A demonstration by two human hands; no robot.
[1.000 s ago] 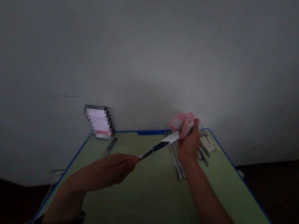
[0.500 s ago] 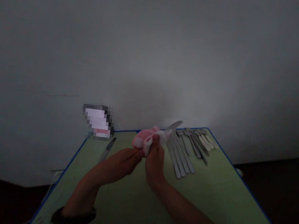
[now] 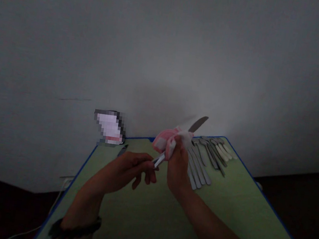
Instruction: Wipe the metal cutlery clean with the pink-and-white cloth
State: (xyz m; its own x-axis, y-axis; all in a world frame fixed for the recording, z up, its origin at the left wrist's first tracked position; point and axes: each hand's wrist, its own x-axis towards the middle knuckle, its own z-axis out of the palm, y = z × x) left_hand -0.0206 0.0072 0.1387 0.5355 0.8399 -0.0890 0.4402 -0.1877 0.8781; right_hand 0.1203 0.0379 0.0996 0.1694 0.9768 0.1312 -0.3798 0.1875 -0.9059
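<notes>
My left hand (image 3: 137, 167) pinches the handle end of a metal table knife (image 3: 198, 124) between thumb and fingers. My right hand (image 3: 177, 165) is closed around a pink and white cloth (image 3: 164, 139), which wraps the middle of that knife. The rounded blade sticks out of the cloth to the upper right, and a short piece of handle shows between the two hands. Just right of my right hand lie several knives (image 3: 201, 172) side by side, their upper parts partly hidden by the cloth and hand.
Further right are several dark-handled utensils (image 3: 212, 156) and several white-handled ones (image 3: 222, 150). Another knife (image 3: 122, 150) lies at the left, partly behind my left hand. A blurred-out phone-like device (image 3: 110, 126) leans at the wall (image 3: 168, 50). The green table (image 3: 140, 219) has a blue edge.
My left hand has drawn away from the cloth, so the knife's handle end now shows. My right hand, cloth and knife have shifted up and right, and more blade sticks out.
</notes>
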